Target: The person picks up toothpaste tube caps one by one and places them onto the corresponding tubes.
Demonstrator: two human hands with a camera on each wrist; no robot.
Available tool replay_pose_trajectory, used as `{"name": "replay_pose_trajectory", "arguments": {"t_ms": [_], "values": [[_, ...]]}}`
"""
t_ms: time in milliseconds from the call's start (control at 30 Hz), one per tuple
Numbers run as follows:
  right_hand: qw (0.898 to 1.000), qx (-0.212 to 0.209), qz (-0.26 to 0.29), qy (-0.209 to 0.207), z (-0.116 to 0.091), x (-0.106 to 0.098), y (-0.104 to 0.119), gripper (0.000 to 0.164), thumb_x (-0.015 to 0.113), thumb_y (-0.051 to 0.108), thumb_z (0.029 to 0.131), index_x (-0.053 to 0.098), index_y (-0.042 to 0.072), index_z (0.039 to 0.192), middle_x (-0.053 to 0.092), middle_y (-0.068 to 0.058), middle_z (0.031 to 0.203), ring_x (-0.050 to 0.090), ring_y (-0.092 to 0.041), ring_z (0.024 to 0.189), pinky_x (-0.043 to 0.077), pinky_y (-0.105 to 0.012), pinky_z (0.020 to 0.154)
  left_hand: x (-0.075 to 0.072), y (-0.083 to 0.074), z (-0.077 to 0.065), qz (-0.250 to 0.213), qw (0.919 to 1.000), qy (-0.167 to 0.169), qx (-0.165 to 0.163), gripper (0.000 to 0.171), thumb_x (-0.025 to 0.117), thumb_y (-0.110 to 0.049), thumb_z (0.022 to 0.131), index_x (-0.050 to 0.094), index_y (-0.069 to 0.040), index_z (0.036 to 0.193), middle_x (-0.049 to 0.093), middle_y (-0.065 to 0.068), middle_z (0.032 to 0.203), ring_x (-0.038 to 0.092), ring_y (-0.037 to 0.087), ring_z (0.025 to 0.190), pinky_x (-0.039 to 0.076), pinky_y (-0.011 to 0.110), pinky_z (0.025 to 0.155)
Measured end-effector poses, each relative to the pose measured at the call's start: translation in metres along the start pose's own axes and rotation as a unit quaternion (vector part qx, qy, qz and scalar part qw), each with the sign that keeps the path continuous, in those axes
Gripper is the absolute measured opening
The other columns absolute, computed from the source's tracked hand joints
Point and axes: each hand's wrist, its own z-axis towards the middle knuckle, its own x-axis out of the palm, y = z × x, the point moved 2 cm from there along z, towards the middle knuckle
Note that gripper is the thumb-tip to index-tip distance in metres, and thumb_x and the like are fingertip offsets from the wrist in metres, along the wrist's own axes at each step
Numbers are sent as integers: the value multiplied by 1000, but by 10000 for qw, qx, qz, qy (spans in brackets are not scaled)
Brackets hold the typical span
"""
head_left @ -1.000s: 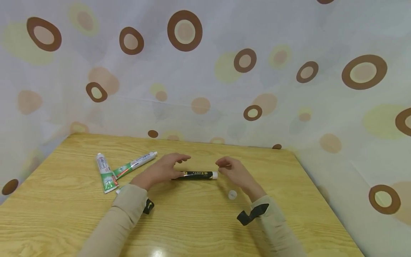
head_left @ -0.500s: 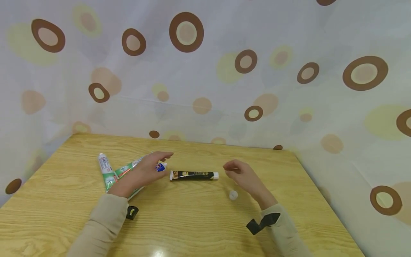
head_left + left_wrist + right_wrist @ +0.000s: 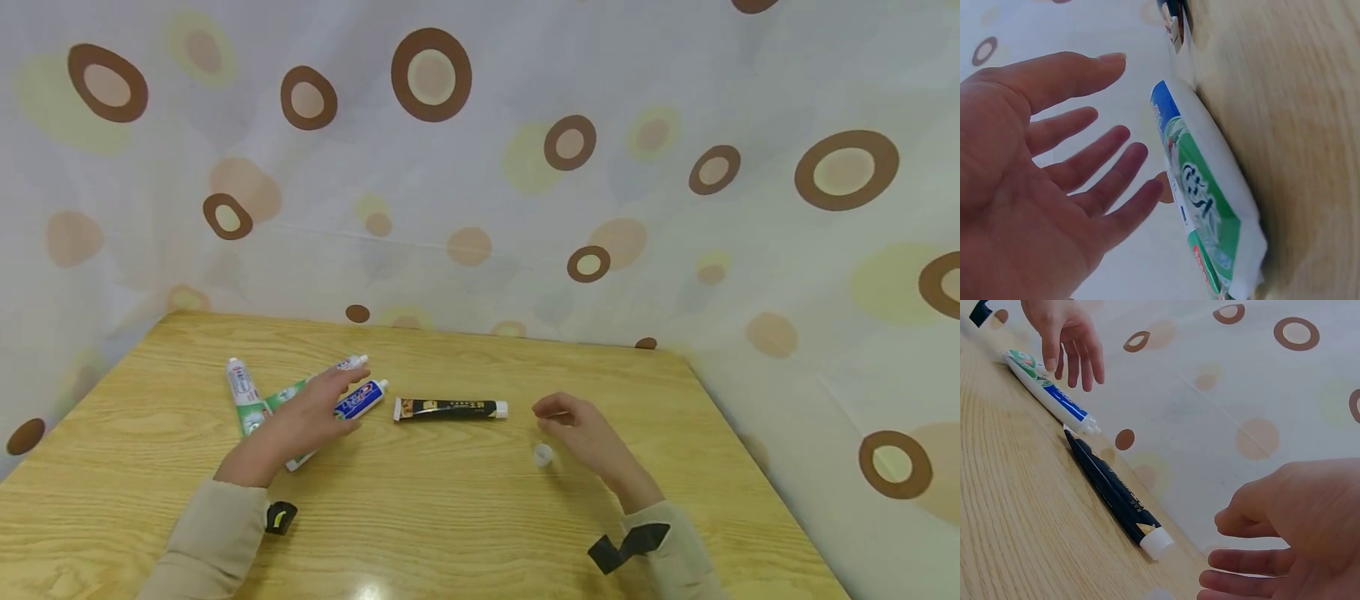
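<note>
My left hand (image 3: 303, 425) hovers with loosely spread fingers over a white, green and blue toothpaste tube (image 3: 360, 400), partly covering it in the head view. In the left wrist view that hand (image 3: 1066, 181) has nothing in its fingers and the toothpaste tube (image 3: 1200, 194) lies beside it. A black toothpaste tube (image 3: 450, 409) with a white cap lies flat, cap end to the right. Right of it, my right hand (image 3: 588, 442) is raised with bent, relaxed fingers, holding nothing visible. A small white cap (image 3: 543, 454) sits on the table close to the right hand.
Two more green and white toothpaste tubes lie at the left, one (image 3: 242, 383) pointing away and another (image 3: 351, 362) slanting behind my left hand. The wooden table (image 3: 435, 517) meets a patterned cloth (image 3: 480, 183) at its back edge.
My left hand has left the black toothpaste tube and moved left over the green and blue one. The right hand has drifted right and nearer to me. The black tube stays put.
</note>
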Motion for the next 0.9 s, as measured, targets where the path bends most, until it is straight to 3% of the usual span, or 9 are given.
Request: {"name": "replay_pose_trajectory", "arguments": {"t_ms": [233,400,633,900], "values": [[9997,51,122,212,-3,6,-1,27,57,12,100,61,0,124,63,-18,123,62,-30,112,50,-45,94,5,5,-5,161,9994,174,-244,68,70,-9,87,40,2,148,43,29,148,42,47,134,41,59,104],[9996,107,7,242,-4,8,-3,29,58,12,100,61,1,126,63,-17,126,61,-30,114,52,-44,92,6,6,-11,304,9970,418,-571,77,72,-10,84,35,3,150,38,30,150,41,48,136,38,60,107],[9996,-16,-233,-167,-8,0,-5,27,58,11,100,62,0,124,64,-18,124,61,-34,116,52,-45,93,8,9,-16,532,9953,445,-673,77,73,-7,81,36,5,148,39,33,148,38,54,134,36,64,107],[9976,113,-264,-623,-10,-18,-17,26,54,11,102,62,-1,123,65,-19,123,60,-35,116,51,-46,93,8,11,-16,900,9942,307,-508,69,75,-7,84,42,6,143,45,34,141,43,55,129,37,64,105]]}}
